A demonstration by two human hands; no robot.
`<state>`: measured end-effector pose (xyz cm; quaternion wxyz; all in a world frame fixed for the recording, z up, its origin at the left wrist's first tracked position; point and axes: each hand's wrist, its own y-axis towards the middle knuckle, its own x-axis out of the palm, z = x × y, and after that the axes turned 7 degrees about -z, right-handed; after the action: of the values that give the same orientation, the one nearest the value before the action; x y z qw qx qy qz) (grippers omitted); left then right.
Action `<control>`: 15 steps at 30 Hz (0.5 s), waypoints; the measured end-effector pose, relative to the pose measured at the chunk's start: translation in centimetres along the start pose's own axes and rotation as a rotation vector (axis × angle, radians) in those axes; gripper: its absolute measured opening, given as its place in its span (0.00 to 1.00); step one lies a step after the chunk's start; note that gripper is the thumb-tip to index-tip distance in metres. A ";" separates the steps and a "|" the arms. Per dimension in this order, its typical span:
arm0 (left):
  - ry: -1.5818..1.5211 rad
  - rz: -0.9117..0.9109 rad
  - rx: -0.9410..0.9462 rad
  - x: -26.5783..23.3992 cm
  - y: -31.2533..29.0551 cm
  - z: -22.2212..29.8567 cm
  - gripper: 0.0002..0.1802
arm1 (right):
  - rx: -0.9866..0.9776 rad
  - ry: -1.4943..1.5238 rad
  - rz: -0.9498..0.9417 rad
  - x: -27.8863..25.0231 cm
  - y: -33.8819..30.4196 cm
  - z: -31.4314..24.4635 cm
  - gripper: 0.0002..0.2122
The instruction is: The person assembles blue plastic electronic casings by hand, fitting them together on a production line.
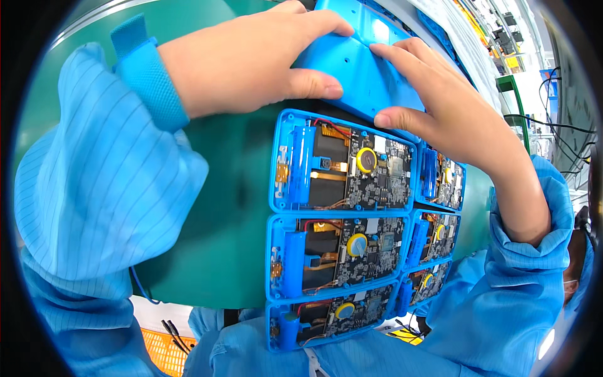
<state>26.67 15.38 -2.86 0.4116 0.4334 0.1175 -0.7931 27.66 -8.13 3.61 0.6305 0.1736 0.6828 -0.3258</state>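
A smooth blue plastic back cover (342,66) with small screw holes lies at the far end of the rows of devices. My left hand (251,60) grips its left part, index finger on top and thumb along the near side. My right hand (440,94) holds the right part, fingertips on top and thumb at the near edge. Just nearer is an open blue housing (273,169) with a blue cylindrical battery (303,164), a dark circuit board (384,182) and a yellow-rimmed coin cell (366,161). Whatever lies beneath the cover is hidden.
Several similar open housings stand in two columns toward me, including a middle one (271,257) and a right one (463,188). They rest on a green table (220,188). An orange basket (164,353) is below left; dark cables (553,122) hang at right.
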 end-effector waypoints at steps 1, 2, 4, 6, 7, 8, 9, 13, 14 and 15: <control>-0.002 0.004 -0.004 0.2 -0.2 0.1 0.30 | -0.001 -0.010 -0.001 0.0 0.1 -0.1 0.30; 0.036 0.027 -0.021 0.7 0.0 -0.1 0.30 | 0.009 -0.032 0.001 0.0 0.3 0.0 0.30; 0.046 0.032 -0.096 1.3 0.5 -0.3 0.31 | 0.025 -0.020 0.014 0.9 0.2 0.6 0.30; -0.008 0.063 -0.069 1.4 0.7 -0.9 0.32 | 0.040 0.048 -0.006 1.0 0.2 0.7 0.31; -0.064 0.081 -0.033 1.2 0.8 -1.3 0.34 | 0.030 0.038 -0.004 0.8 0.2 0.6 0.31; -0.221 0.027 -0.062 0.3 0.9 -0.9 0.37 | 0.040 0.040 -0.003 0.6 0.2 0.7 0.32; -0.256 0.030 -0.114 -0.1 1.3 -0.8 0.40 | 0.051 0.043 0.000 0.5 0.2 0.6 0.32; -0.462 -0.009 -0.207 -0.7 1.4 0.4 0.42 | 0.059 -0.040 0.099 0.0 -0.2 -0.2 0.33; -0.398 -0.048 -0.160 -0.9 1.9 0.5 0.42 | 0.038 -0.121 0.175 0.4 -0.5 0.1 0.34; -0.355 0.034 -0.198 -0.4 1.3 0.5 0.38 | 0.009 -0.119 0.231 1.0 -0.5 0.5 0.34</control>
<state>27.52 14.51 -2.02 0.4799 0.2463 0.1132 -0.8344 27.53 -8.97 2.77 0.7025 0.2341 0.6182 -0.2636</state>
